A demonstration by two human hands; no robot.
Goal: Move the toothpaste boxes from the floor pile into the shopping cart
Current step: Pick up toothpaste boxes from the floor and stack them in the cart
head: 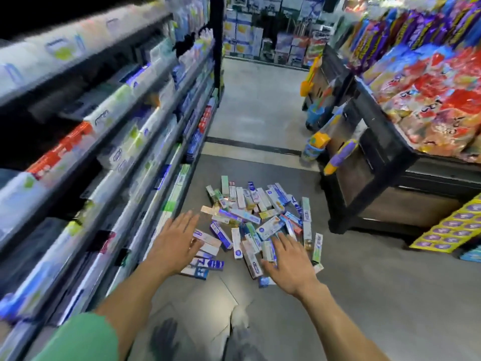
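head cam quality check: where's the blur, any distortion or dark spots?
Head view: heavy motion smear on the left shelves and the snack display at right; the toothpaste box pile in the centre is sharper, though its print is not readable. Left hand and right hand are fairly crisp. Wide-angle bowing bends the shelf edges. Upper-left corner falls to black.

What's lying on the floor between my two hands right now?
In the head view, toothpaste boxes from the near edge of the pile lie between the left hand and the right hand.

Stocked shelves (109,131) left; snack bin (385,142) right; grey floor (390,295).
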